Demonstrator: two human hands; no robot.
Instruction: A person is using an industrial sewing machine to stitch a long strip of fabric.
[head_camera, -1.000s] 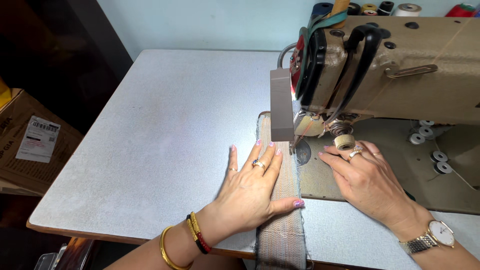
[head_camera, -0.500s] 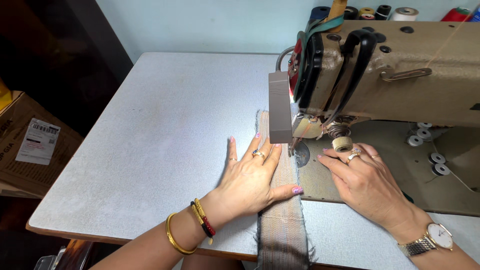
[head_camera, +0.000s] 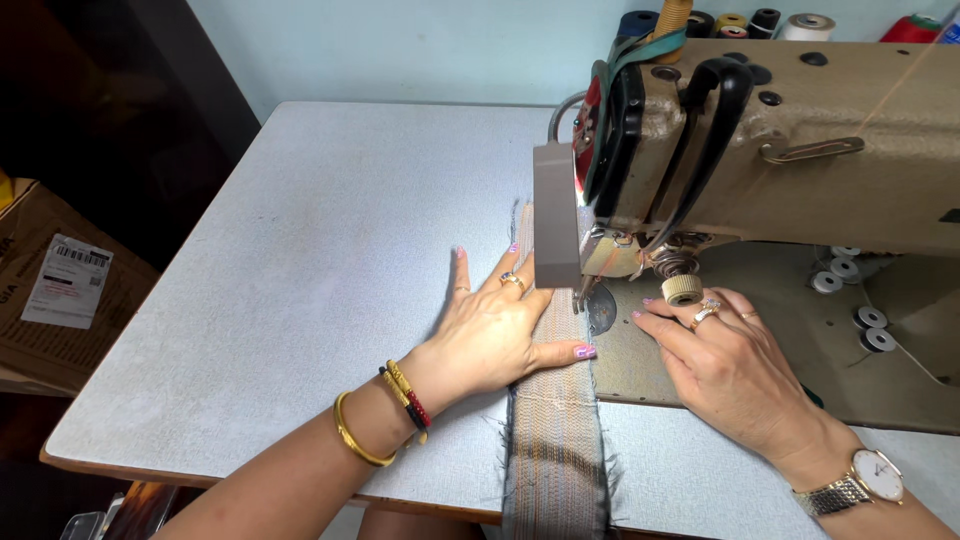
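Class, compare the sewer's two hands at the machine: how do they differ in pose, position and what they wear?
The left hand lies flat, fingers spread, on the striped fabric strip; the right hand rests on the machine bed beside it. The left wrist wears bangles, the right a watch. Both wear rings.

A frayed, striped woven cloth strip is seen on the matt, speckled grey laminate table. The beige sewing machine is finished in dull painted metal, with glossy black plastic guards.
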